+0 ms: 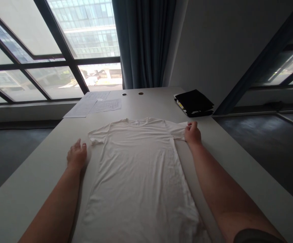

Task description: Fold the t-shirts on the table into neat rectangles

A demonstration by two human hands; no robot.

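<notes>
A white short-sleeved T-shirt [138, 162] lies spread on the table, its neckline pointing away from me and its lower end running out of view. Light creases cross the body of the shirt. My right hand [193, 132] is closed on the edge of the sleeve on the right, which is stretched out to the side. Left of the shirt, my left hand [77, 154] is apart from the other sleeve, with fingers spread and nothing in them. The hem of that left sleeve is slightly bunched.
The white table [40, 172] reaches toward the window. Printed paper sheets [105, 105] lie at its far left, and a black folder [194, 102] rests at the far right. Two round cable holes [141, 93] sit near the back edge. A blue curtain [143, 44] hangs behind.
</notes>
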